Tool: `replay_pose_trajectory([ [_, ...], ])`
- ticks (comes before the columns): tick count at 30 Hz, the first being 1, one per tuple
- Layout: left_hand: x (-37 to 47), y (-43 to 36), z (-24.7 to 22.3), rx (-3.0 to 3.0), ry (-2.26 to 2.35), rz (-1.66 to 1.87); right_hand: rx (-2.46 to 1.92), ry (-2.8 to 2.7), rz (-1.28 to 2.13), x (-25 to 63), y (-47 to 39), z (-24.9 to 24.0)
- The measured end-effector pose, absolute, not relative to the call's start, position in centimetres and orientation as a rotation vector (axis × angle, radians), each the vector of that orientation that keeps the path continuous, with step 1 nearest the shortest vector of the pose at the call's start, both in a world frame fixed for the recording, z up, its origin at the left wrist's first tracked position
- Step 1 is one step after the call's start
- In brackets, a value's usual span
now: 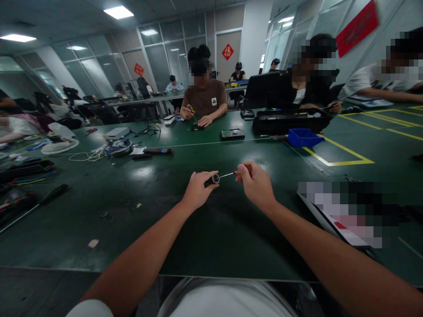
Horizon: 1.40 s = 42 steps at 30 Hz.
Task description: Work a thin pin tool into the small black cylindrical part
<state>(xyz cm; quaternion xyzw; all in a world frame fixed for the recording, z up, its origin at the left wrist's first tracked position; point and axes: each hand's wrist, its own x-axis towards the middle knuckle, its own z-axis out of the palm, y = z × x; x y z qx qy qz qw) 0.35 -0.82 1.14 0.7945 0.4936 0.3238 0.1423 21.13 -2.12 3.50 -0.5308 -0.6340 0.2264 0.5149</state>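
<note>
In the middle of the view, my left hand (197, 189) is closed around a small dark cylindrical part (216, 178), whose round end with a light rim faces right. My right hand (255, 184) grips the red-tipped handle of a thin screwdriver (227, 175). The screwdriver's metal shaft points left and its tip meets the round end of the part. Whether the tip sits inside a screw is too small to tell. Both hands are held above the green table (211, 237), and my fingers hide most of the part and of the handle.
Across the table a person (206, 99) works with a screwdriver on a small dark item. A circuit board (232, 134), a blue bin (304, 137) and a long black housing (287, 123) lie beyond my hands. A dark cylindrical tool (157, 151) lies left; a long screwdriver (36, 206) lies further left.
</note>
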Motion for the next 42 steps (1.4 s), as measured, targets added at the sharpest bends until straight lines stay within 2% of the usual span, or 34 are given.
replay_pose_trajectory([
  [13, 0.3, -0.7, 0.7, 2.268, 1.387, 0.895, -1.15, -1.535, 0.687, 21.1, -2.1, 3.0],
  [18, 0.4, -0.7, 0.9, 2.264, 1.4, 0.9, -1.208, -1.584, 0.619, 21.1, -2.2, 3.1],
  [27, 0.4, -0.9, 1.2, 2.246, 1.382, 0.957, -1.021, -1.311, 0.774, 20.5, -1.7, 2.4],
  [30, 0.3, -0.9, 1.1, 2.255, 1.305, 1.023, -0.964, -1.1, 0.978, 20.8, -1.1, 2.7],
  [34, 0.1, -0.8, 1.2, 2.301, 1.29, 1.101, -0.887, -0.809, 1.443, 21.3, -0.4, 2.8],
  [37, 0.1, -0.7, 1.3, 2.308, 1.32, 1.064, -0.854, -0.821, 1.375, 21.3, -0.3, 2.6],
  [42, 0.2, -0.7, 1.5, 2.247, 1.376, 1.063, -0.989, -0.963, 0.997, 21.0, -0.5, 2.3],
])
